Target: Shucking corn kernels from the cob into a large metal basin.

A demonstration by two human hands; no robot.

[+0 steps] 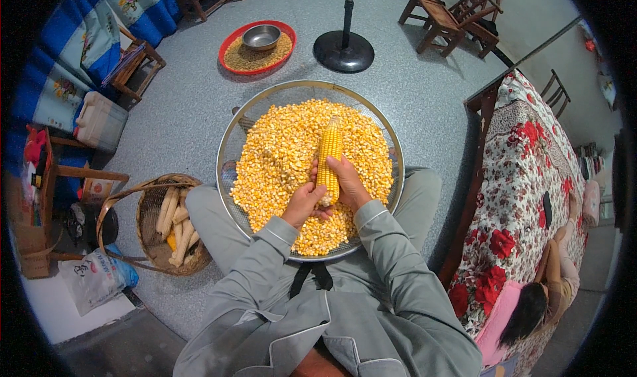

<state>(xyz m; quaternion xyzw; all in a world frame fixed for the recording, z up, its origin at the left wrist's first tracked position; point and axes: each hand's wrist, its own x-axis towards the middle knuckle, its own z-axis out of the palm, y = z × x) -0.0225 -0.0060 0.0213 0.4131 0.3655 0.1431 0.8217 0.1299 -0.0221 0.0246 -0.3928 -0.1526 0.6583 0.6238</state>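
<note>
Right over the wide wire sieve (308, 83), the person has an ear of corn (329, 152) between both hands: the left hand (304, 203) closed around its lower end, the right hand (350, 183) gripping its side, thumb against it. Loose kernels (279, 154) heap the sieve. Left of the sieve sits a wicker basket (146, 212) of cobs (168, 211); beyond the sieve, a red tray (265, 72).

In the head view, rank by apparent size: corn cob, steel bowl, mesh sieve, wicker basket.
Largest to smallest:
1. Mesh sieve
2. Wicker basket
3. Corn cob, partly covered
4. Steel bowl, farther off, so its true rank is unsure
</note>
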